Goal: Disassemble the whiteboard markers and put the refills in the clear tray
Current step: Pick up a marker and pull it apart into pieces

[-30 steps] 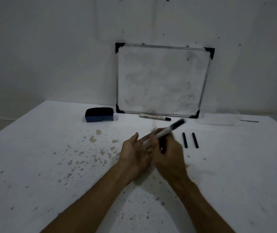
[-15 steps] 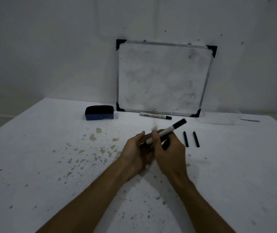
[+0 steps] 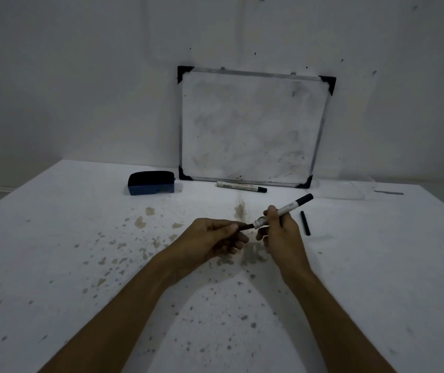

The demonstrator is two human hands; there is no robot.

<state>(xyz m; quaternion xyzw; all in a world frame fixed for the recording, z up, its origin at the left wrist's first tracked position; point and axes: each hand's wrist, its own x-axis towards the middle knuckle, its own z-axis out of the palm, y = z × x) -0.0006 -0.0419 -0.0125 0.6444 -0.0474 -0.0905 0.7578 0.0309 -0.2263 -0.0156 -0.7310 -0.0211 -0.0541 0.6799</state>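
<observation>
My right hand [image 3: 282, 232] grips a grey whiteboard marker [image 3: 288, 208] around its barrel, black cap end pointing up and right. My left hand [image 3: 212, 239] pinches a dark refill [image 3: 246, 226] that sticks out of the marker's near end. One black refill [image 3: 305, 223] lies on the table just right of my right hand; any second one is hidden behind that hand. A second whole marker [image 3: 241, 186] lies in front of the whiteboard. The clear tray [image 3: 361, 188] sits faintly visible at the back right.
A small whiteboard [image 3: 253, 127] leans against the wall at the back. A blue eraser [image 3: 151, 183] sits to its left. The white table [image 3: 81, 265] is speckled with stains. A small dark strip [image 3: 389, 193] lies at the far right.
My hands have drawn apart: the left now pulls a dark refill out of the marker's near end, while the right hand holds the barrel. The view has shifted slightly.
</observation>
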